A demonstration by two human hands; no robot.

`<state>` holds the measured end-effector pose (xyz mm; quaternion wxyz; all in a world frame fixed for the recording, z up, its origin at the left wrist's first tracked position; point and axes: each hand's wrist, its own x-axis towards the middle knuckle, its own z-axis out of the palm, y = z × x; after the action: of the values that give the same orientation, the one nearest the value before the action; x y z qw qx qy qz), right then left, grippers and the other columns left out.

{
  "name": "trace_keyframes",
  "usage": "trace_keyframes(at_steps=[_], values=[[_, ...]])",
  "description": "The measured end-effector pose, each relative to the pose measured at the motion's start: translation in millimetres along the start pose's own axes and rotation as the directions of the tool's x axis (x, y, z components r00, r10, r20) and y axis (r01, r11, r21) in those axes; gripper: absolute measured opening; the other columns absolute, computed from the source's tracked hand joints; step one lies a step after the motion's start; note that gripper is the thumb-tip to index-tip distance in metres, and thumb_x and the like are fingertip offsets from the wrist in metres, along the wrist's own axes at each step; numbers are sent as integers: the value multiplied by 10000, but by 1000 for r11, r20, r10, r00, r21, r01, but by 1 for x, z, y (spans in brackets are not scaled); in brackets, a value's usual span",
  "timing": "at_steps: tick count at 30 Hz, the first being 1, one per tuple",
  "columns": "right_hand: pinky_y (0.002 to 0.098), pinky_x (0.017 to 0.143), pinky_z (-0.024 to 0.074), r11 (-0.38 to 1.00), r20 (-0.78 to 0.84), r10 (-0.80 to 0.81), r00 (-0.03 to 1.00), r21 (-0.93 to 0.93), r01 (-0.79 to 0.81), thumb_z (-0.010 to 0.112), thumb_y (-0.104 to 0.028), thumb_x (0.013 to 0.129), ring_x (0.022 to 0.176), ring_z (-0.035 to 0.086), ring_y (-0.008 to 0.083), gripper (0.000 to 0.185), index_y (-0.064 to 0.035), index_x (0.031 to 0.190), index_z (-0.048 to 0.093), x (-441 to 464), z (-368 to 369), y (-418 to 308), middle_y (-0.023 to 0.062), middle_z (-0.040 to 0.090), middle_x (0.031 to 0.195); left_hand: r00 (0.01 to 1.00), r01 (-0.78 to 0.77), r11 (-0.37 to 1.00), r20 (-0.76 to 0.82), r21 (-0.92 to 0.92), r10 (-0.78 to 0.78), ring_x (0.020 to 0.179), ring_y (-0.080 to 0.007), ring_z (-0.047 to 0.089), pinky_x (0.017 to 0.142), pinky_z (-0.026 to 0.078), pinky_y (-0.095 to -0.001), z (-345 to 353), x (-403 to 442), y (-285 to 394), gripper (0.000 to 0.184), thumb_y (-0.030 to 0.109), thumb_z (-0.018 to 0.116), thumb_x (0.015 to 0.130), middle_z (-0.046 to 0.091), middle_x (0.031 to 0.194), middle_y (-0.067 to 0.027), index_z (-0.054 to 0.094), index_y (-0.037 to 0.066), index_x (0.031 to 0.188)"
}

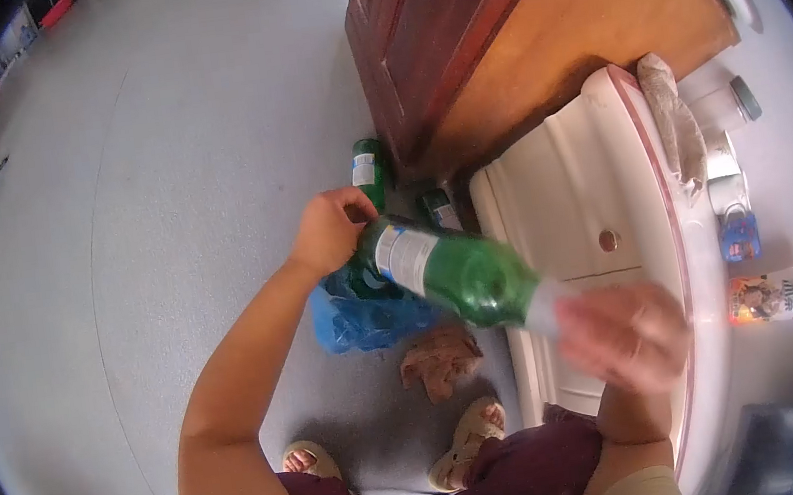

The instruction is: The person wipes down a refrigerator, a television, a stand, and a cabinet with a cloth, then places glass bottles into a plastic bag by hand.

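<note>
A green glass bottle (478,277) with a white and blue label lies slanted across the middle of the view. Its pale neck end is in my right hand (626,334), which is closed around it and smeared by motion. At the bottle's base, my left hand (328,231) has curled fingers; what they pinch, if anything, is hidden. Directly below sits a blue plastic bag (366,319) on the floor, with dark green glass showing inside. Another green bottle (366,171) stands just beyond my left hand, and a further dark green bottle (437,209) is by the cabinet.
A cream drawer cabinet (555,180) stands close on the right, beside a brown wooden cabinet (494,70). On its top are a cloth (673,118), a jar (732,104) and an orange-labelled bottle (764,297). Crumpled brown paper (441,360) lies on the grey floor (199,143) near my feet.
</note>
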<state>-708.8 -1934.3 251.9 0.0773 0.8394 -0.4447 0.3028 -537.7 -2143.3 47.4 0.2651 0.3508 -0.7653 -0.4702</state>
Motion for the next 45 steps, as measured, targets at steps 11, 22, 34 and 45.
trace_keyframes(at_steps=[11,22,34,45], values=[[245,441,477,990,253,2,968,-140,35,680,-74,691,706,643,187,195,-77,885,674,4,9,-28,99,623,1046,944,309,889,224,-337,-243,675,-130,584,634,499,-273,-21,10,-10,118,-50,691,657,647,781,-59,637,13,741],[300,615,553,954,384,273,882,12,-301,736,-71,665,780,671,247,285,-59,939,658,5,-6,-23,151,653,973,902,217,915,428,-341,-54,851,-146,597,809,480,-282,-35,0,-14,230,-35,726,643,649,925,-64,653,9,857],[286,716,536,809,191,496,847,253,-531,749,5,653,840,672,237,306,-24,945,662,-10,3,-11,147,670,941,859,-152,988,489,-36,151,1001,-274,591,914,423,-350,-38,-13,-15,520,-23,686,587,654,1027,-112,638,87,1093],[352,807,505,697,-232,623,747,599,-395,734,25,693,896,633,240,333,34,976,561,-9,32,-7,189,641,947,873,-303,920,460,250,163,858,-351,616,761,490,-398,-23,-23,-24,350,29,626,688,636,918,-187,610,39,1038]])
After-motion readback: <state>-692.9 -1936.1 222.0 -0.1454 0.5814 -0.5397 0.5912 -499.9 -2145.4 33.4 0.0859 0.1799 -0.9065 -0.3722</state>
